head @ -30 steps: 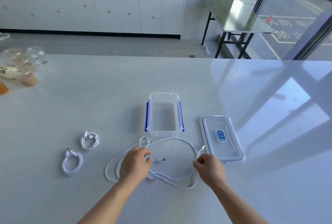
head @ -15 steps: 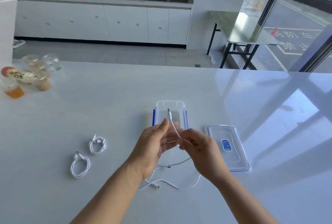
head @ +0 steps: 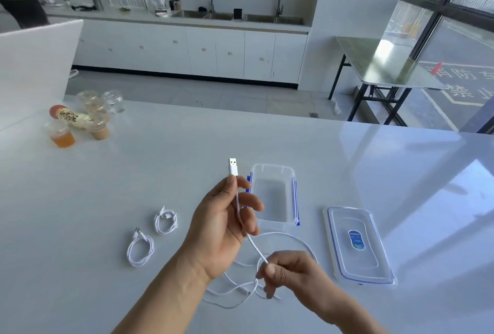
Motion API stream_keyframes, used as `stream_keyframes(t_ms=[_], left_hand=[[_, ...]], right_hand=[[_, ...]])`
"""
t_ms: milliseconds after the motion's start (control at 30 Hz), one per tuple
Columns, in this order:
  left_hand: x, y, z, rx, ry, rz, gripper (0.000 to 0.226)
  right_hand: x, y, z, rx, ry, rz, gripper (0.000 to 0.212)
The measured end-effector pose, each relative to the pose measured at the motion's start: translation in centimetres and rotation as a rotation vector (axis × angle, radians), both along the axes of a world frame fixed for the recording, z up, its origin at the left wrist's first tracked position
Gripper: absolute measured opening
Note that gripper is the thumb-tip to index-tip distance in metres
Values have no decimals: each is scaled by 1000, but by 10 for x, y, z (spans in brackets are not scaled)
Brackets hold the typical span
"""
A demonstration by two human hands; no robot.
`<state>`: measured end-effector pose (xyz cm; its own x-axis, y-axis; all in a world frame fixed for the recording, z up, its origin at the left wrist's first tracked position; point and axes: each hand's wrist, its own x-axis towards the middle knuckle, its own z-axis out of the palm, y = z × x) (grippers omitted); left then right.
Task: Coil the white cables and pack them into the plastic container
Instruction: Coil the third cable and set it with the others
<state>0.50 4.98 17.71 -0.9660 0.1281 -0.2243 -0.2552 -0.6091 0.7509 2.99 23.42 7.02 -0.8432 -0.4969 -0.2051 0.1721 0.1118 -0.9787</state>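
Observation:
My left hand (head: 223,222) is raised above the table and holds a loose white cable (head: 254,246) near its USB plug (head: 233,166), which points up. My right hand (head: 290,272) pinches the same cable lower down, and the rest trails in loops on the table beneath both hands. The clear plastic container (head: 274,196) with blue clips stands open just beyond my left hand. Its lid (head: 357,245) lies flat to the right. Two coiled white cables (head: 166,220) (head: 140,249) lie on the table to the left.
Several plastic cups with drinks and a lying bottle (head: 70,117) are grouped at the table's far left. A white panel (head: 34,66) stands at the left edge. A person's dark clothing (head: 24,4) shows at the top left. A kitchen counter and a folding table (head: 385,66) are beyond.
My hands lifted the loose cable off the table. The right hand has slid down the cable toward me while the left keeps the plug end up. The camera tilted upward.

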Motion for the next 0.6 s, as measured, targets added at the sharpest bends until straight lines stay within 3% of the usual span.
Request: stream_keyframes(t_ms=[67,133,200,267,333,400,467,533,600], left_hand=[[3,-5,4,-92,28,-84,28],[6,-11,7,-234,38,-201,30],[7,-16,9,-379,39,-324,32],[11,-19,9,-527,34,-449,32],[14,-18,7,-688,21,-542,31],[16,-13,3,-820,31,-542,28],[17,-9,0,-842,54,-421,27],[17,-8,0,-736,62,-286,28],[18,-9,1,-580,52,-210,27]], right_hand=[[-15,6,-4,214,82,49,42],[-35,11,7,345,170,-13,30],[-56,13,35,316,196,-165,11],[-69,5,74,146,161,-288,6],[-73,-9,110,76,170,-302,8],[-68,-26,136,171,259,-236,9],[-57,-38,151,400,426,-190,7],[-44,-46,152,623,613,-221,5],[-30,-52,144,663,671,-291,6]])
